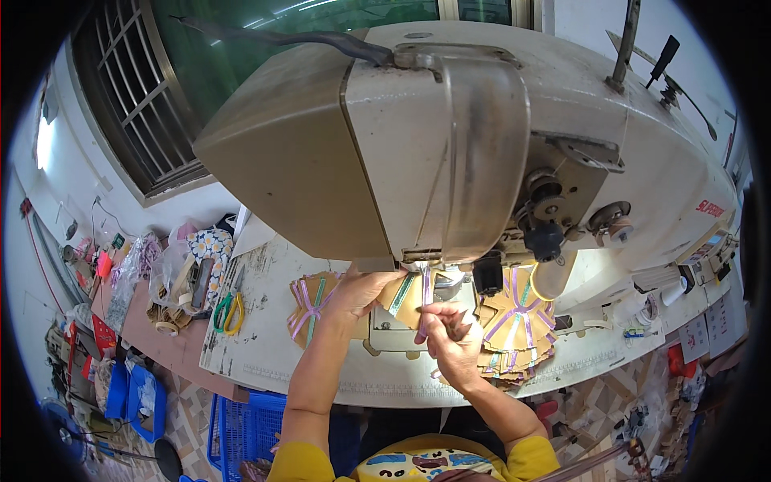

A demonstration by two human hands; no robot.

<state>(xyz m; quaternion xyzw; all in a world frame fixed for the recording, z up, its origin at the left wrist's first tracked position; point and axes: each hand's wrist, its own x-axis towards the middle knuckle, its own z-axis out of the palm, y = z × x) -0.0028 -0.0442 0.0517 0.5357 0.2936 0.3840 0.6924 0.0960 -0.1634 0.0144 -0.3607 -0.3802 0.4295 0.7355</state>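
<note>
White wall (88, 165), 1 barred window (143, 96), patterned floor (189, 406).

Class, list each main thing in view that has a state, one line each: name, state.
Left hand: resting on the tan piece
Right hand: pinching a purple strip
Tan piece: under the sewing machine, partly covered
Stacked pieces: piled unevenly
Sewing machine: running or stopped, cannot tell
Scissors: on the table, open or closed unclear

We have the sewing machine (418, 145) on the table (265, 277); the workpiece (401, 299) lies beneath its head, between our left hand (353, 292) and right hand (455, 344); a stack (514, 325) lies right of it, other pieces (308, 299) left; scissors (240, 308) lie farther left, on the same table.
</note>
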